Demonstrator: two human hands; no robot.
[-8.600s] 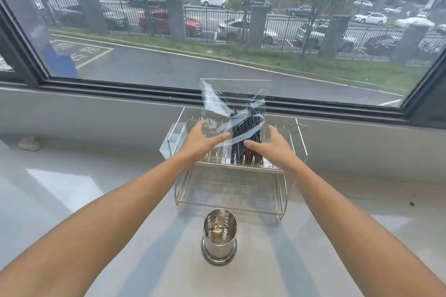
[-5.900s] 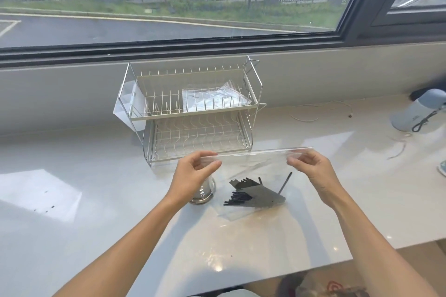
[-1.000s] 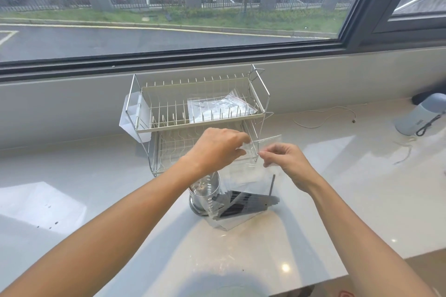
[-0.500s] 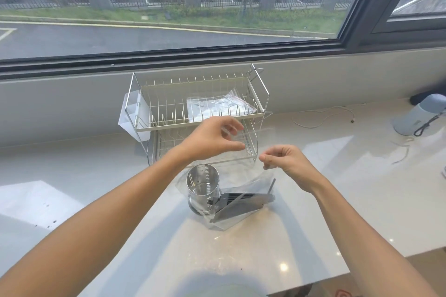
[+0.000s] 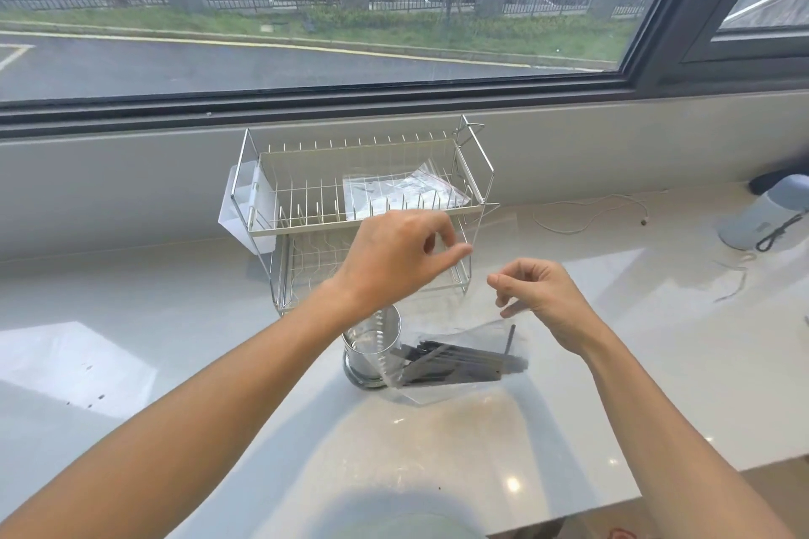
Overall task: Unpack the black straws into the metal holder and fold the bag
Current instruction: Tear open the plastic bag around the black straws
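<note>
We see a glossy white countertop [image 5: 437, 442] carrying a two-tier wire dish rack [image 5: 363, 205], a metal holder [image 5: 372, 346], a clear bag [image 5: 455, 363] of black straws [image 5: 459, 363] just beside it, a thin white cord [image 5: 586, 216] and a pale blue appliance [image 5: 761, 214] at right.

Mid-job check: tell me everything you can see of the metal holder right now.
The metal holder is a shiny steel cylinder with small perforations, standing upright on the white counter, open mouth up, on a round base. Nothing shows inside it. It sits just before the wire dish rack, partly hidden by the left forearm. The clear bag of black straws lies against its right side.
</note>
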